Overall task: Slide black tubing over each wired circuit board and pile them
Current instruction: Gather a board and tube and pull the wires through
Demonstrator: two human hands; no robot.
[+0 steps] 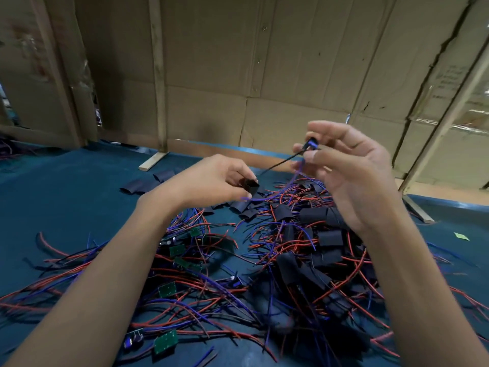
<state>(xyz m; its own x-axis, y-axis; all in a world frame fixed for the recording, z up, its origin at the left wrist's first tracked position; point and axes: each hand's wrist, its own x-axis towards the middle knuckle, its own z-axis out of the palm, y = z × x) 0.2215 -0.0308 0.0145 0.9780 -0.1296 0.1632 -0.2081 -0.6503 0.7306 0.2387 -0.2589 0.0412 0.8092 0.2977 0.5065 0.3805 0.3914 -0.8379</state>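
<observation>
Bare boards: the green circuit boards (176,249) with red and blue wires lie at the left and near side of the blue table (66,197), not yet covered.
Left hand: the left hand (211,180) pinches one short black tube (250,187), its open mouth turned to the right.
Wires: a purple wire (277,193) hangs from the right hand down toward the tube mouth.
Right hand: the right hand (352,170) holds a small board (311,144) between thumb and fingertips, other fingers loosely spread.
Advice: I think it is best to feed the wire ends in first, then push the board straight.
Finished pile: the sleeved boards (315,215) lie heaped under the right hand.
</observation>
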